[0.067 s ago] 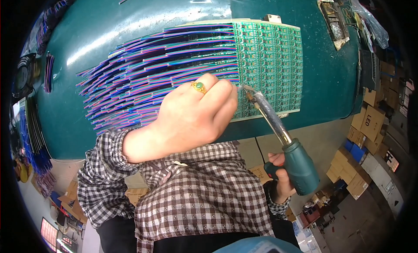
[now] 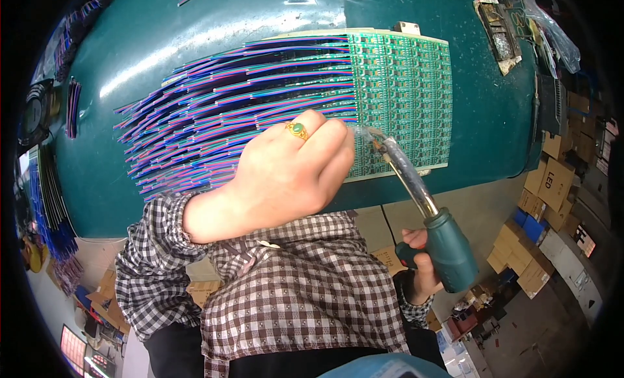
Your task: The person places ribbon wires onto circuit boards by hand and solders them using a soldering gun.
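Two hands are at work over a teal table [image 2: 195, 40]. Our left hand [image 2: 286, 173] sits at picture centre, fingers curled down and pressed close together onto the wires [image 2: 214, 111], knuckles up, a gold ring [image 2: 298, 129] with a green stone on one finger. What the fingertips pinch underneath is hidden; we cannot tell whether a single wire is gripped.

Our right hand [image 2: 419, 267] is at 4 o'clock, low in the picture, fingers wrapped tight around the teal handle of a soldering iron [image 2: 448, 248]. The iron's metal shaft runs up toward 11 o'clock from the handle, and its tip meets the board just beside the left fingertips.

The circuit board [image 2: 403, 85], green and ruled into many small cells, lies flat on the table at 1 o'clock. Its left edge carries the wires, a fan of red, blue and green strands spreading toward 9 o'clock, roughly parallel, ends free.

At 1 o'clock beyond the board, near the table's far edge, lies a grimy sponge tray [image 2: 497, 33]. More wire bundles [image 2: 49, 202] hang at 9 o'clock off the table's left side. Cardboard boxes [image 2: 546, 183] stack on the floor at 3 to 4 o'clock. Checked sleeves [image 2: 162, 267] cover both forearms.
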Demonstrator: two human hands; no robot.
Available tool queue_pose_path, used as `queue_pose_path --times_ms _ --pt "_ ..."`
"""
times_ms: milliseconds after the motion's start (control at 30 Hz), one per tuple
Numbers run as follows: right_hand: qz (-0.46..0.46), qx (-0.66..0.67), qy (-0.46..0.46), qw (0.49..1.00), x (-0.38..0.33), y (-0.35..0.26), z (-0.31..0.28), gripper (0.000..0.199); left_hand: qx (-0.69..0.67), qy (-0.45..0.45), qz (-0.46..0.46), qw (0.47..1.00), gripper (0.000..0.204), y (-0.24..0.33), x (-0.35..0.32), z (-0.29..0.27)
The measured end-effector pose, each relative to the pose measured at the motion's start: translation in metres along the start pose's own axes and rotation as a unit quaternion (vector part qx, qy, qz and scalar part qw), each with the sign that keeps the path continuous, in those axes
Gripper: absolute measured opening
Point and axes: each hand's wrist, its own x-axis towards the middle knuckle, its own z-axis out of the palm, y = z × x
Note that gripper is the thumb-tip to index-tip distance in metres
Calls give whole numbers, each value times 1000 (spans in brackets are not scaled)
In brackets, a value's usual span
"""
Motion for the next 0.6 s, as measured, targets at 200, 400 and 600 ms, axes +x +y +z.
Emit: queue_pose_path --times_ms 200,400,600 --pt "-9 -6 8 1000 -3 3 -4 57 -3 1 -1 1000 35 0 1 1" --pt "21 -24 14 999 -3 -3 -1 58 -4 -2 -2 1000 36 0 0 0" --pt "2 15 4 1000 0 -2 2 53 -5 2 -6 1000 36 1 0 1"
